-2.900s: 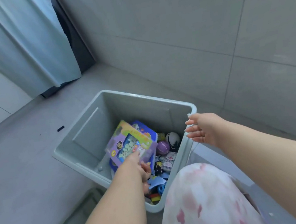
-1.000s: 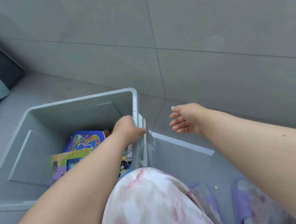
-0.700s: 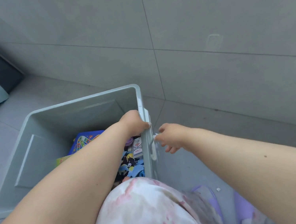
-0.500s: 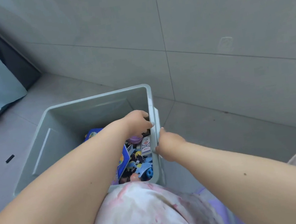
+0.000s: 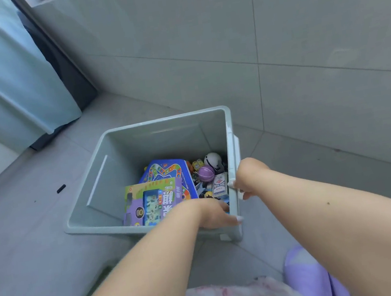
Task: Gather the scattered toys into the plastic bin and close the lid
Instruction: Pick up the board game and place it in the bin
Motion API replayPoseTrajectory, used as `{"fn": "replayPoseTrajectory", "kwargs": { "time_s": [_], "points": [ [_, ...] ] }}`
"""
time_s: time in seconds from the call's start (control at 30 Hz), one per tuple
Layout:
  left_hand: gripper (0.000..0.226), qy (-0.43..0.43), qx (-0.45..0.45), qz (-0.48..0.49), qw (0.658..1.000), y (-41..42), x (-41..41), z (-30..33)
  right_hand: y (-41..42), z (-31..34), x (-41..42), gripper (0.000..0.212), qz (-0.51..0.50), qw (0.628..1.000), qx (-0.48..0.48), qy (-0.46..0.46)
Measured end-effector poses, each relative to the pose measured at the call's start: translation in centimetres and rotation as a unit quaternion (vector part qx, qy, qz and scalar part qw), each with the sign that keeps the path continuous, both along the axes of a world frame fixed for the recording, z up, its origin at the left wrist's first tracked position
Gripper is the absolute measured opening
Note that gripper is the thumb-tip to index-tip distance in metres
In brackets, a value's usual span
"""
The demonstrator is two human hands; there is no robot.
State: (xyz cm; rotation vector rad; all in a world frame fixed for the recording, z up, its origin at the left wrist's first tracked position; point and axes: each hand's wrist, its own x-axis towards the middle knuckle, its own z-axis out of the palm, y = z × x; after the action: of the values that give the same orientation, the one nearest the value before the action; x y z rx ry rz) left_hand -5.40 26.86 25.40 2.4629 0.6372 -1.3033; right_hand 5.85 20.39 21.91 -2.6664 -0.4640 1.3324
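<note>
Plastic bin (image 5: 99, 187), pale green and open-topped, stands on the grey tiled floor straight ahead of the person and just beyond their knees, with both hands on its near right corner. Nearest, the left hand (image 5: 214, 212) curls over the near rim beside that corner, fingers gripping the edge. Just beyond it, the right hand (image 5: 247, 178) grips the right rim from outside, thumb hooked over the top. Both hands sit at one end of the bin, so its longer side appears to run away to the left from them, and the right hand is slightly farther along. Inside lie a purple boxed game (image 5: 152, 205), a blue board game (image 5: 167, 172), a purple ball (image 5: 206, 173), a card pack (image 5: 220, 184) and a white ball (image 5: 212, 159). No lid is in view. Farther off, a small black object (image 5: 61, 188) lies on the floor, well apart from the bin, and a blue curtain (image 5: 1, 75) hangs at the far left.
</note>
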Motion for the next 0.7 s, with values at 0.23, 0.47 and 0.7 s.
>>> {"fn": "replayPoseTrajectory", "kwargs": {
  "time_s": [0.23, 0.47, 0.7],
  "points": [
    [0.034, -0.171, 0.023, 0.064, 0.983, -1.2, -2.6, -3.4, 0.2, -1.2, -0.9, 0.031, -0.057, 0.992, 0.094, -0.067],
    [0.042, -0.224, 0.030, 0.068, 0.972, -0.5, -3.1, -5.0, -0.2, -1.2, -1.4, 0.055, -0.080, 0.986, 0.109, -0.093],
    [0.048, -0.276, -0.087, 0.173, 0.941, 1.3, -3.8, -4.4, 0.4, 0.1, -2.9, 0.039, -0.062, 0.965, 0.126, -0.222]
  ]
}}
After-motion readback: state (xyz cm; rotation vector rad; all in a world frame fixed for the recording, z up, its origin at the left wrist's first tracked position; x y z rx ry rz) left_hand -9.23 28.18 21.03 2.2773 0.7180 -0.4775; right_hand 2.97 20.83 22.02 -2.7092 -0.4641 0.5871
